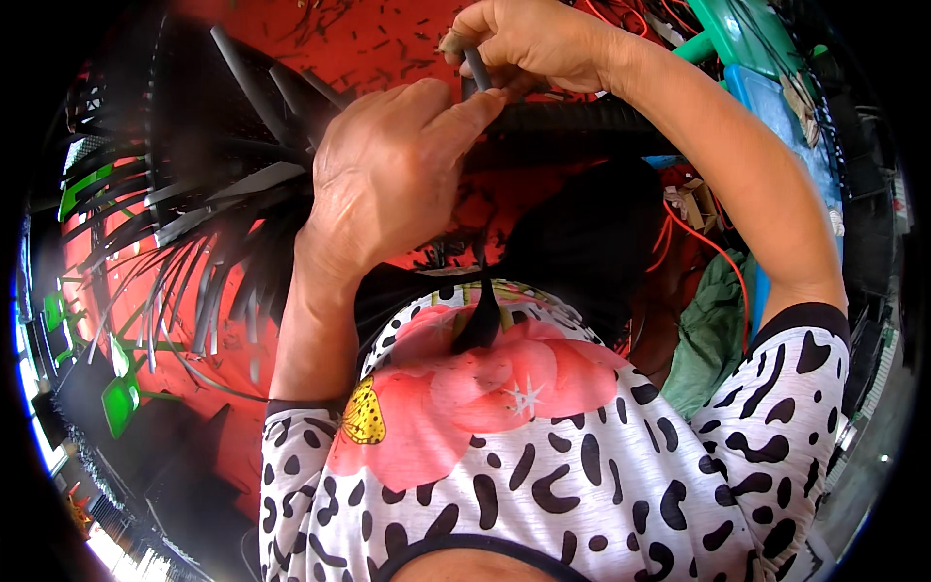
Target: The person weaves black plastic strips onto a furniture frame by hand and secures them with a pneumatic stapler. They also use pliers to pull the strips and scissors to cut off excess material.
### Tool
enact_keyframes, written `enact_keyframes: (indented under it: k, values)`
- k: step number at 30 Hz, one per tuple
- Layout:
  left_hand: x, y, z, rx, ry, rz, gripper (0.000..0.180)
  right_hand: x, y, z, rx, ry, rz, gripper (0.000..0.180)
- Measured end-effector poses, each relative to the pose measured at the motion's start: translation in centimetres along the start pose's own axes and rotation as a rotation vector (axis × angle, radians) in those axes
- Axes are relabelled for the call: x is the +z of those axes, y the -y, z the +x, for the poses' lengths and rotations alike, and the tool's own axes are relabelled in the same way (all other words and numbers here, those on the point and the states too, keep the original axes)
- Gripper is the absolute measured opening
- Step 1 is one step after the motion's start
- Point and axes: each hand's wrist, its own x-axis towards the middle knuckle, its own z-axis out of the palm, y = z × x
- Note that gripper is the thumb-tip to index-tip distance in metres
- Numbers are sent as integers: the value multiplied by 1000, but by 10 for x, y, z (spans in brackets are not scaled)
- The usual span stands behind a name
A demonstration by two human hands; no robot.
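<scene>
Close together at the top of the head view, my two hands meet over a short dark grey strip [476, 70]. My left hand [393, 160] is closed, its index fingertip pressed at the strip's lower end; its thumb is hidden. Fingers bent, my right hand [543, 47] grips the same strip near its upper end. Beside my left hand and wrist lies a large bunch of long black and grey strips [208, 209], many fanning out to the left. A dark bar [572, 118] runs sideways just below my right hand.
Small dark scraps [364, 48] litter the red floor [281, 19] ahead. At the right stand a green plastic stool [747, 34] and a blue plastic surface [776, 116]. An orange-red cord [713, 242] curves past green cloth [713, 310]. Green frame parts [118, 403] show at the left.
</scene>
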Motion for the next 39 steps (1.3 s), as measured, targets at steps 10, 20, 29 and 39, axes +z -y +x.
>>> enact_keyframes:
  k: [10,20,29,39]
  values:
    - [-7,-5,-4,-31,55,-56,37,3,-24,8,-93,312,-56,10]
    - [5,2,3,-65,18,-70,34,-10,-31,-16,-481,48,-480,34]
    - [19,11,-3,-37,-12,-94,29,49,-81,-45,-1194,-830,-979,40]
    - [13,1,-14,-46,-59,-122,27,64,-66,-65,-1433,-745,-839,17]
